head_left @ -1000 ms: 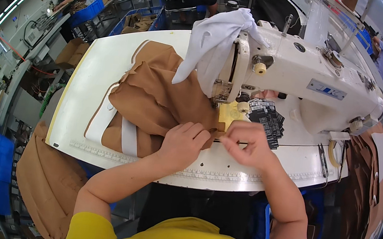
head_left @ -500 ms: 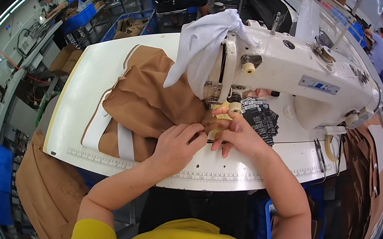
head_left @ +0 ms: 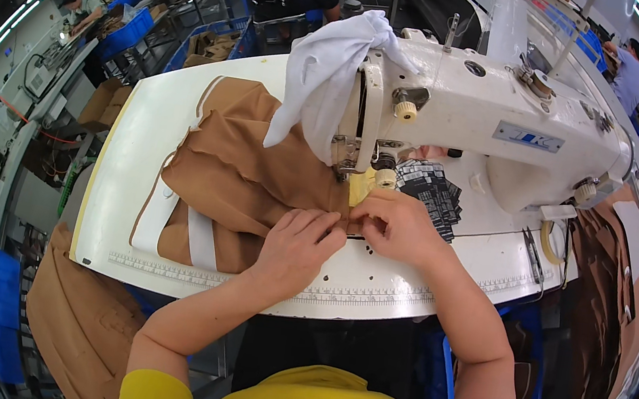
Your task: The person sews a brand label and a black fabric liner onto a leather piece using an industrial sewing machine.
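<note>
A brown fabric piece (head_left: 246,169) with white strips lies bunched on the sewing machine table, its right end under the machine's needle area. My left hand (head_left: 301,246) is on the near edge of this fabric, fingers curled together and gripping it. Close beside it, my right hand (head_left: 400,225) pinches the fabric's right end with bent fingers, just in front of the presser foot. The fingertips of the right hand are partly hidden. Above both hands stands the white sewing machine (head_left: 480,100), a white cloth (head_left: 329,70) tied over its head.
Small black-and-white labels (head_left: 428,194) lie in a stack under the machine arm. Tweezers or thread snips (head_left: 532,254) and a tape roll (head_left: 553,242) rest at the table's right. Brown fabric (head_left: 79,313) hangs at left, more pieces (head_left: 602,313) at right. Other people sit beyond.
My right hand has gone from spread fingers to a closed pinch on the fabric's end. The left hand stays nearly in place. The whole view has shifted slightly.
</note>
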The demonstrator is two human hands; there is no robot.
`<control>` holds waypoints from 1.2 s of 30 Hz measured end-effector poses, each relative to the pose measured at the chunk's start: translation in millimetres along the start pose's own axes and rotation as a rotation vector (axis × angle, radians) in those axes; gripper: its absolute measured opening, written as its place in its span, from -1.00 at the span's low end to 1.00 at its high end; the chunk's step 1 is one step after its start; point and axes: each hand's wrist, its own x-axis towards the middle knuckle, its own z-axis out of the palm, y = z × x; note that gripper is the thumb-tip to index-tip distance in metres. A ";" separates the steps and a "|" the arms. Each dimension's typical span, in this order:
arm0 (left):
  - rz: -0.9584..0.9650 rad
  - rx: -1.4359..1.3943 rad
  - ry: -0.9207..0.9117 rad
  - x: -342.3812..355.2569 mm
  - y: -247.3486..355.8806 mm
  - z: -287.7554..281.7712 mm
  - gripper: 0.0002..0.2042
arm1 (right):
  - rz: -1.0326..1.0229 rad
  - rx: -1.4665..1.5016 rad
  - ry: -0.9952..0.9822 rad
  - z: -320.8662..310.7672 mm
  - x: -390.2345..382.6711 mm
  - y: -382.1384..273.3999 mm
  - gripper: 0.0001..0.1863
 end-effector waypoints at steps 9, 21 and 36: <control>0.070 -0.032 -0.133 -1.3 -9.4 -2.3 -0.84 | -0.279 -0.213 0.027 -6.3 0.4 10.9 -0.90; -0.099 -0.261 -0.264 7.5 -13.3 -11.1 -0.65 | -0.288 -0.245 0.025 -5.5 0.3 11.3 -0.94; -0.062 -0.435 -0.376 17.7 -30.3 -21.2 -0.60 | -0.235 -0.225 0.009 -3.1 7.1 21.0 -0.90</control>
